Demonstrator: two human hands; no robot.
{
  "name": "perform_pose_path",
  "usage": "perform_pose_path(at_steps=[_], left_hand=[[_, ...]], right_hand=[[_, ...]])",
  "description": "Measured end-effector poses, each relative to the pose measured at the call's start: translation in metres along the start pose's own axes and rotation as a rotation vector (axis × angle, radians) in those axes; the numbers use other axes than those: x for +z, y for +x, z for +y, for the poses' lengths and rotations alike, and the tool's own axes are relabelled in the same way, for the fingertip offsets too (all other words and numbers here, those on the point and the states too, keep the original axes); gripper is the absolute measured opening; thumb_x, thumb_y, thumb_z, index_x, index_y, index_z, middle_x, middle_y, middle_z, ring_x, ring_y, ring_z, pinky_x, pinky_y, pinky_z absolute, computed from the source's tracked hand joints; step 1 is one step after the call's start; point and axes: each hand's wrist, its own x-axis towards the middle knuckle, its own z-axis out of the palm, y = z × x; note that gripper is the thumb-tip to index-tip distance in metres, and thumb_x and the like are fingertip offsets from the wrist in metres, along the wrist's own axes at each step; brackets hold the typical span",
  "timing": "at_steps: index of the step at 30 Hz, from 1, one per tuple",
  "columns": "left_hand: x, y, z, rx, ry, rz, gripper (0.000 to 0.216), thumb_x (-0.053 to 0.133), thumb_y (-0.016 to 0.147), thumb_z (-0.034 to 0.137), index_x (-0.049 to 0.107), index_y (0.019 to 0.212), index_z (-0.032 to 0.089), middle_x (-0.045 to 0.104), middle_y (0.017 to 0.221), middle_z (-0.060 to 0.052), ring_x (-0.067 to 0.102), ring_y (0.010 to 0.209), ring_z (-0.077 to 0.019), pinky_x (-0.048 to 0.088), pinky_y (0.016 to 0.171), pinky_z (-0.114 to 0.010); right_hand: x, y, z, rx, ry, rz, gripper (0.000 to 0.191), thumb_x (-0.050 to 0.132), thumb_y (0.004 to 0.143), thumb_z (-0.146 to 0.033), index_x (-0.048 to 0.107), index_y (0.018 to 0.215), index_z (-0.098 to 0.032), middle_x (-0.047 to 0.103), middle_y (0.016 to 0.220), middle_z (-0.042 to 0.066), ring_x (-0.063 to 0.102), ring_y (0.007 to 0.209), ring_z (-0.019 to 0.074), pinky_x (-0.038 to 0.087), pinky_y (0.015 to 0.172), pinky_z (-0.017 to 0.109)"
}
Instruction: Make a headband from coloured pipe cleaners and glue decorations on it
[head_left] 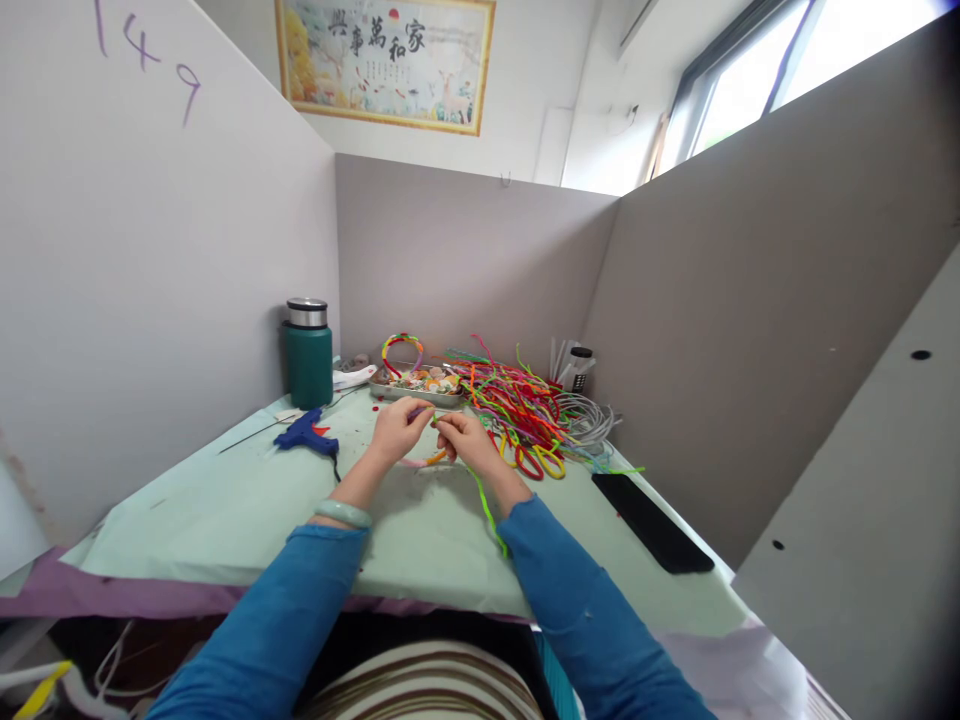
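Note:
My left hand point(397, 428) and my right hand point(463, 440) meet over the middle of the pale green table cover point(225, 520). Both pinch a small piece made of pipe cleaners point(429, 458), with pink and orange strands under the fingers. A long green pipe cleaner point(486, 508) trails from my right hand back toward my sleeve. A jade bangle point(343, 513) sits on my left wrist.
A blue glue gun point(306, 433) lies left of my hands. A green flask point(308, 353) stands at the back left. A metal tray point(417, 385) of small bits, a heap of coloured pipe cleaners point(517, 405), red-and-yellow scissors point(538, 462) and a black phone point(651, 522) lie behind and to the right.

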Motion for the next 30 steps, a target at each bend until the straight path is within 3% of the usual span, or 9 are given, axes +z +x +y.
perform_pose_path(at_steps=[3, 8, 12, 19, 24, 30], left_hand=[[-0.001, 0.0, 0.002, -0.033, -0.056, -0.029, 0.024, 0.048, 0.08, 0.029, 0.065, 0.091, 0.016, 0.068, 0.086, -0.005, 0.059, 0.075, -0.015, 0.044, 0.068, -0.025], [-0.001, 0.001, 0.0, -0.016, -0.048, -0.045, 0.023, 0.05, 0.079, 0.028, 0.066, 0.087, 0.015, 0.068, 0.084, -0.006, 0.059, 0.076, -0.0159, 0.044, 0.069, -0.025], [0.001, 0.001, -0.003, 0.026, 0.01, -0.014, 0.02, 0.05, 0.079, 0.026, 0.067, 0.085, 0.017, 0.067, 0.082, -0.006, 0.059, 0.075, -0.0154, 0.044, 0.069, -0.026], [0.001, 0.0, -0.004, 0.076, 0.026, -0.016, 0.019, 0.049, 0.08, 0.027, 0.066, 0.085, 0.018, 0.066, 0.083, -0.005, 0.058, 0.074, -0.015, 0.043, 0.067, -0.025], [0.0, 0.0, -0.003, 0.101, 0.021, -0.034, 0.018, 0.05, 0.079, 0.026, 0.064, 0.084, 0.017, 0.065, 0.079, -0.005, 0.057, 0.071, -0.0141, 0.043, 0.065, -0.024], [-0.004, -0.002, 0.003, 0.172, 0.006, -0.095, 0.017, 0.049, 0.08, 0.024, 0.063, 0.083, 0.016, 0.06, 0.075, -0.004, 0.052, 0.065, -0.0122, 0.04, 0.061, -0.023]], right_hand=[[-0.001, 0.002, 0.003, -0.016, -0.038, 0.061, 0.021, 0.048, 0.078, -0.033, 0.058, 0.078, -0.015, 0.055, 0.053, -0.004, 0.038, 0.035, 0.0038, 0.03, 0.036, 0.016], [-0.001, 0.003, 0.009, -0.04, -0.141, 0.102, 0.022, 0.048, 0.079, -0.033, 0.059, 0.073, -0.015, 0.056, 0.052, -0.003, 0.041, 0.039, 0.0057, 0.033, 0.042, 0.017], [0.003, -0.001, 0.006, -0.159, -0.294, 0.108, 0.024, 0.047, 0.08, -0.033, 0.059, 0.067, -0.017, 0.055, 0.054, -0.003, 0.046, 0.05, 0.0089, 0.035, 0.052, 0.019], [0.002, -0.01, -0.007, -0.386, -0.537, 0.197, 0.022, 0.043, 0.086, -0.031, 0.062, 0.09, -0.02, 0.062, 0.078, 0.002, 0.053, 0.071, 0.0146, 0.038, 0.067, 0.024], [-0.004, -0.009, -0.008, -0.4, -0.592, 0.31, 0.025, 0.042, 0.087, -0.033, 0.064, 0.091, -0.021, 0.062, 0.089, 0.006, 0.054, 0.083, 0.0176, 0.038, 0.076, 0.027], [-0.009, -0.004, -0.006, -0.413, -0.588, 0.385, 0.023, 0.046, 0.086, -0.031, 0.066, 0.083, -0.02, 0.062, 0.084, 0.005, 0.054, 0.084, 0.017, 0.038, 0.078, 0.027]])
